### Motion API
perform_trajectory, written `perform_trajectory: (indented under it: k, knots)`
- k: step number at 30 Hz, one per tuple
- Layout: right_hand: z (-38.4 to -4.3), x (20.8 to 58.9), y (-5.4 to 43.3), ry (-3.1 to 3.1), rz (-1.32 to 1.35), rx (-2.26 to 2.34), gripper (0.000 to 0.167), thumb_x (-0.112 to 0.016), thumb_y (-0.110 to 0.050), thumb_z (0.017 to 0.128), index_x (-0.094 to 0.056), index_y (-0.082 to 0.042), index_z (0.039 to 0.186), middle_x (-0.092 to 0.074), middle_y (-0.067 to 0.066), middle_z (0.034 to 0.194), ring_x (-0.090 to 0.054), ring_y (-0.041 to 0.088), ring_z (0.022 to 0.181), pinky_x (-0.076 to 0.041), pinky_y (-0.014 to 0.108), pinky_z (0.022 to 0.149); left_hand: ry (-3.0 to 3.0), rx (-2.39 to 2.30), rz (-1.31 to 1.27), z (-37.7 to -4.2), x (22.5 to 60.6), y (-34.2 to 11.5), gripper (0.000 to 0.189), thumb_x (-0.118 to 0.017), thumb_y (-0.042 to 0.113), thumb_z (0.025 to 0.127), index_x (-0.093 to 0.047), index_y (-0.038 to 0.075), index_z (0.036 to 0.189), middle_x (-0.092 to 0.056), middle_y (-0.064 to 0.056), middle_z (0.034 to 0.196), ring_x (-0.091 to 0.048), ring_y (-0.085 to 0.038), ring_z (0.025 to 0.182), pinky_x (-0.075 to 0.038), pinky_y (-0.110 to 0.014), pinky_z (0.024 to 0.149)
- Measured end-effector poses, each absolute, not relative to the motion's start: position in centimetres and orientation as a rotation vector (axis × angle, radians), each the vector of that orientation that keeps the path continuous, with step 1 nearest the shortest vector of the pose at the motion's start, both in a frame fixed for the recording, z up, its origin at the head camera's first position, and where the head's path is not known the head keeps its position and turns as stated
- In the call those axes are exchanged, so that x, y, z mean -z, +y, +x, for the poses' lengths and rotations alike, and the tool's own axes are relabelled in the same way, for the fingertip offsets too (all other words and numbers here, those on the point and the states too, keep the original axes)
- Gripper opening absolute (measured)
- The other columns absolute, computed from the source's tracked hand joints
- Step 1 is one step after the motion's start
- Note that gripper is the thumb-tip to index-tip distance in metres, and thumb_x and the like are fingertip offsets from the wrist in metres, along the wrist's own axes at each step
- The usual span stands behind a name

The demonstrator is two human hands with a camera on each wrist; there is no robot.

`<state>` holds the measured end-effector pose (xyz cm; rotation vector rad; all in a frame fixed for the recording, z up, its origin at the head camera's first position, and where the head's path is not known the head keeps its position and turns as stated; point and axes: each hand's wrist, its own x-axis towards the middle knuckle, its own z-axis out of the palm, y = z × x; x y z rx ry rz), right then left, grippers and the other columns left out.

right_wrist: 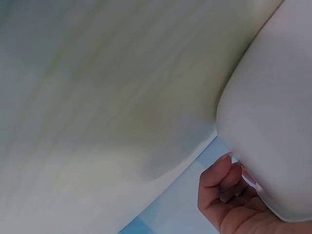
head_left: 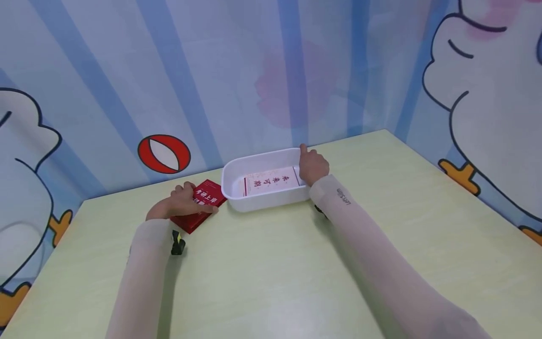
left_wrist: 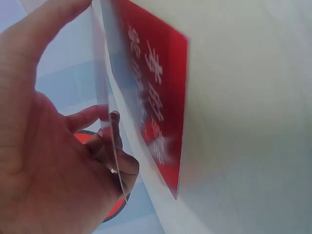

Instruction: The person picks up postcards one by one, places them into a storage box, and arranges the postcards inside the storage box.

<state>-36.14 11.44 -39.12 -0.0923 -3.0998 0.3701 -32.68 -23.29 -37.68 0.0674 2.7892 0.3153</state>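
My left hand (head_left: 183, 201) holds a red card (head_left: 211, 192) with white Chinese characters at the left end of the white plastic basin (head_left: 271, 201). In the left wrist view, a thin see-through sheet (left_wrist: 106, 97) lies between the thumb and fingers of the left hand (left_wrist: 63, 161), beside the red card (left_wrist: 168, 92). Whether sheet and card are joined cannot be told. My right hand (head_left: 314, 165) grips the right end of the basin at its rim. In the right wrist view its fingers (right_wrist: 214, 183) are curled by the basin wall (right_wrist: 273, 97).
A white card (head_left: 271, 181) with red Chinese characters lies inside the basin. The basin stands on the pale yellow-green table (head_left: 262, 263), near its back edge. Behind the table hangs a blue striped cloth (head_left: 237, 80) with cartoon prints.
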Motion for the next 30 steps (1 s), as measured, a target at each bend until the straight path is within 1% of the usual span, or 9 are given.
perform_trajectory:
  k: [6,10,15,18,24,30]
  knots:
    - [-36.3,39.1,11.5,-3.089,-0.1,-0.373,0.06,-0.048,-0.011,0.101,-0.021,-0.008,0.155,-0.059,0.023,0.124,-0.068,0.032,0.096,-0.06,0.042,0.078,2.827,-0.426,0.072,-32.5,37.3,-23.7,0.104,-0.076,0.047,0.08,-0.015,-0.003,0.148,-0.037,-0.026,0.138,-0.039,-0.043,0.132,-0.054,-0.055,0.097]
    - [-36.4,39.1,11.5,-3.091,-0.106,-0.358,0.059,-0.045,-0.012,0.102,-0.021,-0.009,0.155,-0.059,0.023,0.125,-0.068,0.032,0.097,-0.06,0.042,0.079,2.868,-0.521,0.095,-32.6,37.3,-23.9,0.104,-0.077,0.043,0.08,-0.013,-0.002,0.15,-0.034,-0.026,0.141,-0.038,-0.042,0.133,-0.053,-0.057,0.098]
    - [-36.4,39.2,11.4,-3.093,-0.104,-0.341,0.058,-0.044,-0.012,0.103,-0.02,-0.009,0.156,-0.06,0.023,0.125,-0.068,0.032,0.096,-0.06,0.041,0.078,2.901,-0.577,0.122,-32.9,37.3,-24.1,0.106,-0.076,0.045,0.082,-0.012,0.001,0.154,-0.034,-0.025,0.144,-0.038,-0.041,0.133,-0.053,-0.057,0.097]
    - [-36.3,39.3,11.3,-3.1,-0.105,-0.341,0.059,-0.045,-0.012,0.103,-0.02,-0.009,0.156,-0.06,0.023,0.124,-0.069,0.031,0.094,-0.06,0.04,0.077,2.92,-0.589,0.127,-32.8,37.2,-24.1,0.105,-0.075,0.046,0.082,-0.012,0.001,0.154,-0.034,-0.026,0.143,-0.039,-0.041,0.132,-0.054,-0.057,0.096]
    - [-36.1,39.2,11.1,-3.102,-0.098,-0.341,0.06,-0.047,-0.012,0.102,-0.02,-0.009,0.156,-0.06,0.022,0.125,-0.068,0.031,0.097,-0.061,0.04,0.079,2.955,-0.614,0.108,-32.8,37.3,-24.5,0.102,-0.073,0.046,0.084,-0.014,0.002,0.155,-0.035,-0.027,0.142,-0.039,-0.041,0.131,-0.053,-0.059,0.095]
    - [-36.0,39.1,11.3,-3.09,-0.108,-0.337,0.06,-0.048,-0.011,0.102,-0.021,-0.008,0.156,-0.06,0.022,0.125,-0.069,0.031,0.097,-0.06,0.041,0.079,2.99,-0.702,0.116,-33.1,37.7,-24.5,0.102,-0.073,0.046,0.084,-0.013,0.006,0.157,-0.034,-0.025,0.145,-0.037,-0.041,0.135,-0.053,-0.06,0.095]
